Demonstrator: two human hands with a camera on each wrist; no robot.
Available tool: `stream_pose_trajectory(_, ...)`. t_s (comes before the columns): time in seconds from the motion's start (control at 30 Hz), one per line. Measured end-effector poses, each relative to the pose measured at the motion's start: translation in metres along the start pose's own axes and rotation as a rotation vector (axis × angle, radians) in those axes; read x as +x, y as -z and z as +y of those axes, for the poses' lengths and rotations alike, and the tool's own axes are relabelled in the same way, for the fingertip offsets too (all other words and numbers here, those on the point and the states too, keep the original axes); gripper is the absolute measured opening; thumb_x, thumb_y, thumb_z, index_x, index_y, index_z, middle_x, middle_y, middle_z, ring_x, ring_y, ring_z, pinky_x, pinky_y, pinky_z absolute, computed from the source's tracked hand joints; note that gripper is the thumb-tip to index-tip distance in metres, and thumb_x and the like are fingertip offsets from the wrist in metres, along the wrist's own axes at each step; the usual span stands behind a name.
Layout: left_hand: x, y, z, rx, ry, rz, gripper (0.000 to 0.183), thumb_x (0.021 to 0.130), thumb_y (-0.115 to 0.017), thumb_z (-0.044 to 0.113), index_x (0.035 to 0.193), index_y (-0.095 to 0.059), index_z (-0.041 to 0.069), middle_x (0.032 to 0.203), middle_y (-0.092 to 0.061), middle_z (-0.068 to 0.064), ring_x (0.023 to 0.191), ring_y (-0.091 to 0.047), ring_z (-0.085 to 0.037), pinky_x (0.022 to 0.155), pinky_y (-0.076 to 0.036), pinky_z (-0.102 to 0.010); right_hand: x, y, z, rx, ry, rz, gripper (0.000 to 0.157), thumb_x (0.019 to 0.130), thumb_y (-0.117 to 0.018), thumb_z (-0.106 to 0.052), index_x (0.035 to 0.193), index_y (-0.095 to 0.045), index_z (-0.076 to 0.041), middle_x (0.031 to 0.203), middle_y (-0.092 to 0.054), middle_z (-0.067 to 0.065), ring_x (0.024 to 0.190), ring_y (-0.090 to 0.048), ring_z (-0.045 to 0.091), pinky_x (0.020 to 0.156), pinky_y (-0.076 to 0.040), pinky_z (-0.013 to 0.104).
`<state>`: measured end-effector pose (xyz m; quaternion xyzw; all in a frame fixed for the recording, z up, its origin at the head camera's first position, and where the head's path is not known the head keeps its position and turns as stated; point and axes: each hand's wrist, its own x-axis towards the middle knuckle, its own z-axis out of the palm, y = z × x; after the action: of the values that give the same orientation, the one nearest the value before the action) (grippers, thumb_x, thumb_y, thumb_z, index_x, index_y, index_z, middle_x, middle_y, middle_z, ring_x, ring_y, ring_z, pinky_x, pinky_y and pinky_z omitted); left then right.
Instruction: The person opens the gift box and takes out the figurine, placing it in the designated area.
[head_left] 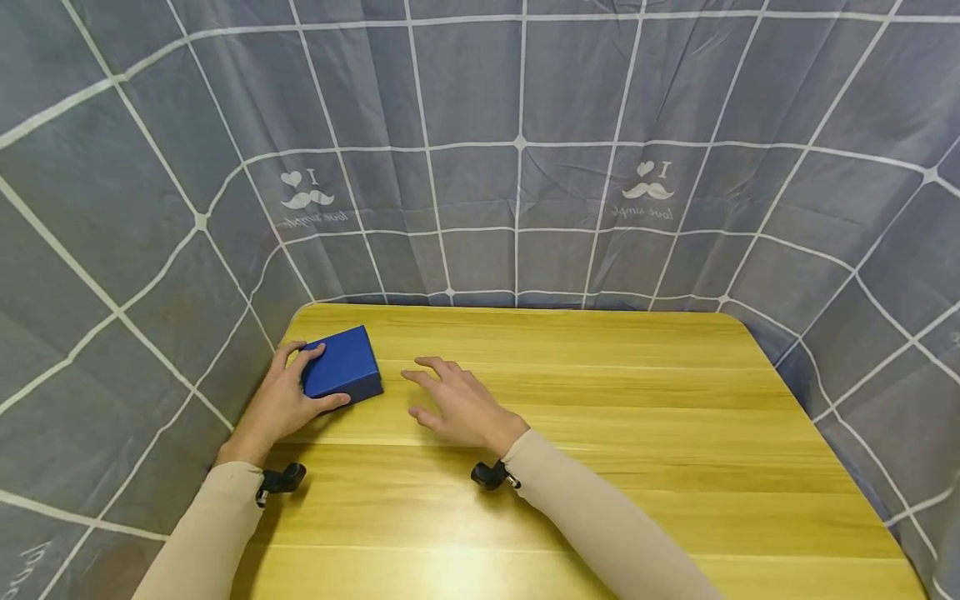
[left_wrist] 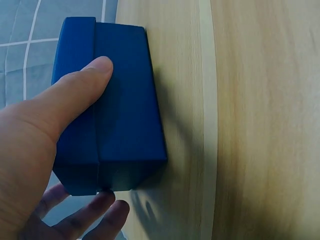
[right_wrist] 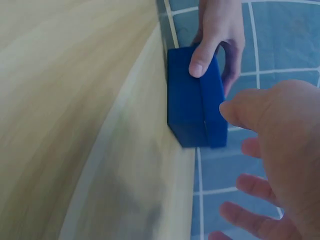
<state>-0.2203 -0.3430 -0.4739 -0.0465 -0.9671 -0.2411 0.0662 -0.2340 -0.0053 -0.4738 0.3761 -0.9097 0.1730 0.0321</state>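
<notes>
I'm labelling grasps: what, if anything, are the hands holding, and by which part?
The left hand grips the blue box at its left end, thumb on the near side. The right hand holds nothing.

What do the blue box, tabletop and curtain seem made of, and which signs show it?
Blue box: probably matte cardboard; crisp edges, lid seam.
Tabletop: wood or wood-look laminate, semi-glossy; grain, glare.
Curtain: dull, thin fabric or plastic; creases, folds.

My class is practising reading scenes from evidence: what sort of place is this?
Probably a makeshift tabletop recording booth: a wood-grain table has gridded grey fabric hanging along three visible sides, and small black devices sit at both sleeve cuffs.
</notes>
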Motion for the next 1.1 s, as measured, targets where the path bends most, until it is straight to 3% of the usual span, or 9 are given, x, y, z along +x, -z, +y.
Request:
stream_pose_trajectory(0.27, -0.011, -0.007, 0.009, -0.004, -0.011, -0.001, 0.110, 0.088, -0.105, 0.047, 0.172, -0.050, 0.001, 0.178, -0.032, -0.035, 0.149, -0.051, -0.064, 0.121, -0.049, -0.078, 0.018, -0.017, -0.022, 0.066, 0.058, -0.037, 0.067, 0.120, -0.067, -0.045, 0.180, -0.046, -0.026, 0.189, -0.038, 0.009, 0.164, -0.055, 0.035, 0.131, -0.052, 0.055)
stream_pose_trajectory(0.43, -0.017, -0.014, 0.021, -0.021, -0.049, -0.021, 0.107, 0.088, -0.105, 0.049, 0.170, -0.054, 0.003, 0.177, -0.033, -0.032, 0.146, -0.057, -0.062, 0.120, -0.053, -0.076, 0.017, -0.022, -0.024, 0.064, 0.069, -0.050, 0.070, 0.120, -0.068, -0.042, 0.182, -0.042, -0.027, 0.193, -0.031, 0.008, 0.166, -0.052, 0.036, 0.131, -0.052, 0.052)
stream_pose_trajectory(0.6, -0.022, -0.016, 0.029, -0.022, -0.063, -0.028, 0.105, 0.087, -0.105, 0.048, 0.168, -0.056, 0.005, 0.176, -0.034, -0.032, 0.149, -0.056, -0.063, 0.122, -0.050, -0.077, 0.017, -0.020, -0.022, 0.044, 0.071, -0.045, 0.069, 0.120, -0.067, -0.042, 0.182, -0.042, -0.026, 0.191, -0.034, 0.007, 0.166, -0.052, 0.035, 0.134, -0.050, 0.051)
stream_pose_trajectory(0.77, -0.027, -0.020, 0.036, -0.026, -0.062, -0.047, 0.104, 0.086, -0.106, 0.049, 0.168, -0.057, 0.006, 0.177, -0.034, -0.031, 0.146, -0.060, -0.061, 0.120, -0.053, -0.075, 0.013, -0.017, -0.018, 0.028, 0.063, -0.035, 0.066, 0.120, -0.067, -0.043, 0.180, -0.046, -0.023, 0.185, -0.043, 0.008, 0.167, -0.050, 0.032, 0.135, -0.049, 0.050)
stream_pose_trajectory(0.93, -0.030, -0.025, 0.047, -0.025, -0.085, -0.057, 0.105, 0.086, -0.106, 0.051, 0.168, -0.057, 0.008, 0.176, -0.034, -0.031, 0.128, -0.071, -0.054, 0.112, -0.060, -0.070, 0.007, -0.011, -0.009, 0.025, 0.063, -0.022, 0.061, 0.118, -0.071, -0.043, 0.173, -0.055, -0.025, 0.178, -0.048, 0.006, 0.166, -0.049, 0.030, 0.134, -0.049, 0.049)
stream_pose_trajectory(1.1, -0.027, -0.030, 0.061, -0.011, -0.133, -0.086, 0.105, 0.084, -0.106, 0.052, 0.167, -0.057, 0.009, 0.174, -0.034, -0.031, 0.122, -0.073, -0.049, 0.110, -0.061, -0.068, -0.002, -0.001, 0.005, 0.090, 0.021, -0.051, 0.054, 0.113, -0.079, -0.044, 0.163, -0.066, -0.028, 0.183, -0.043, 0.008, 0.169, -0.045, 0.035, 0.134, -0.049, 0.055)
